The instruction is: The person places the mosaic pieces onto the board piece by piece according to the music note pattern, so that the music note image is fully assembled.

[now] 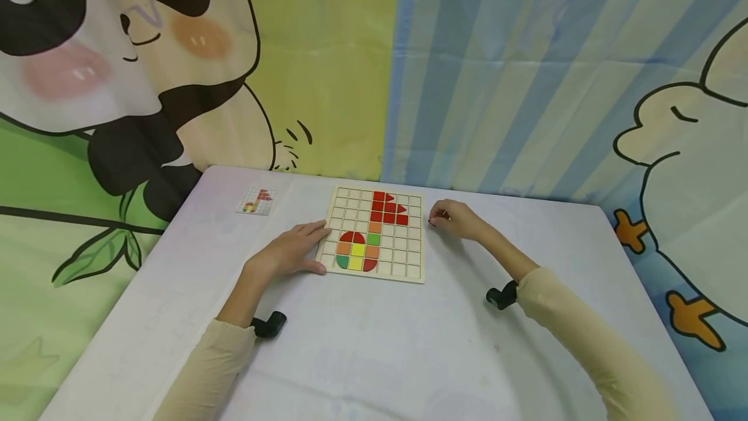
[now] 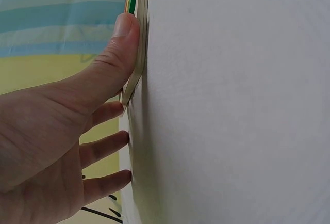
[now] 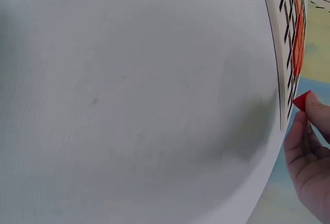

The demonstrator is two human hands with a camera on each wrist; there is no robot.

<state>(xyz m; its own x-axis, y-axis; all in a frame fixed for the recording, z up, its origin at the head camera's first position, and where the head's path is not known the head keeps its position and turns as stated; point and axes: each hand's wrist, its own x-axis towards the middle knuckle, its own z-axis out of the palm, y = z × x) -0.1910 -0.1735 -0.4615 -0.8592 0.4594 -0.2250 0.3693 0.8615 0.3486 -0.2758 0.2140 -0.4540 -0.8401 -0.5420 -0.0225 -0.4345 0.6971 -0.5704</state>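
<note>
A pale wooden grid board [image 1: 398,255] lies flat on the white table, with red, orange, green and yellow pieces set in part of its squares. At the board's left edge rests my left hand [image 1: 287,252], its thumb against the near corner and its fingers spread along the side. My right hand [image 1: 460,219] hovers just off the board's right edge. In the right wrist view, a small red triangular piece [image 3: 301,101] is pinched between its thumb and forefinger. Red squares and pointed pieces [image 1: 383,208] fill the board's upper middle.
A small pattern card [image 1: 257,202] showing a coloured grid lies on the table [image 1: 374,349] left of the board. Behind the table hangs a printed curtain [image 1: 327,51] with cartoon animals. A dark wrist device [image 1: 270,325] sits at the left cuff, another [image 1: 501,295] at the right.
</note>
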